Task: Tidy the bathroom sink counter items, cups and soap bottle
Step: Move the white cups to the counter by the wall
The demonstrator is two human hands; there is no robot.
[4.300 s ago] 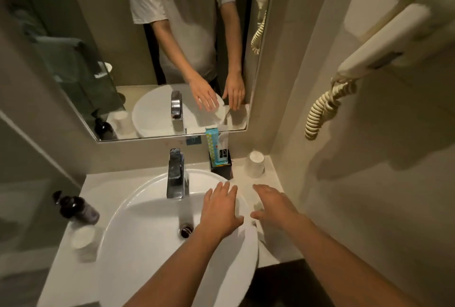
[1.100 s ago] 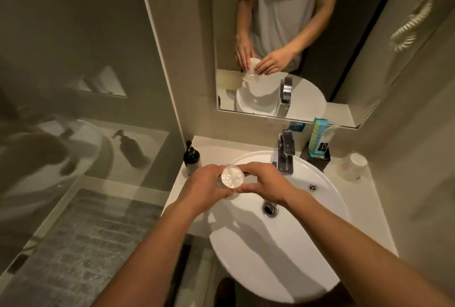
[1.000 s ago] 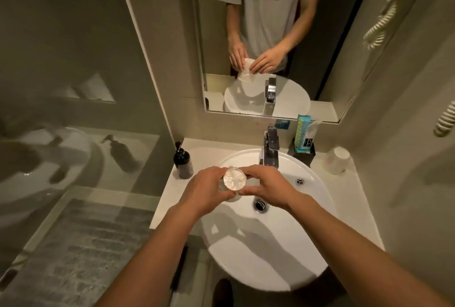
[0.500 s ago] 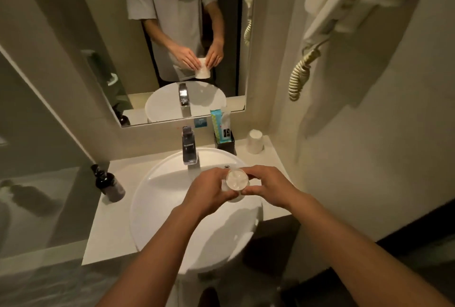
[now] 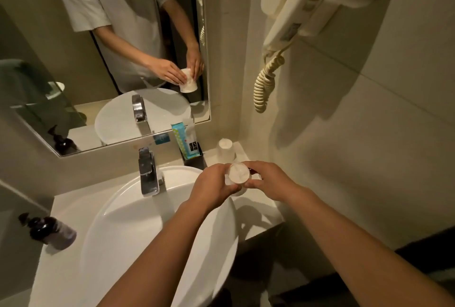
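- Holding one cup (image 5: pixel 238 175) between both hands: left hand (image 5: pixel 213 189) and right hand (image 5: pixel 270 182) each have a narrow grip on its sides, base up, over the surface (image 5: pixel 261 205) right of the sink (image 5: pixel 123 228).
- Best to lower it level and rim down, just beside the other cup (image 5: pixel 225 150), clear of the sink edge, then let go.
- Count: two cups, one dark soap bottle (image 5: pixel 50 233) at far left, one tap (image 5: pixel 148 171), one holder (image 5: pixel 194 159) with packets.
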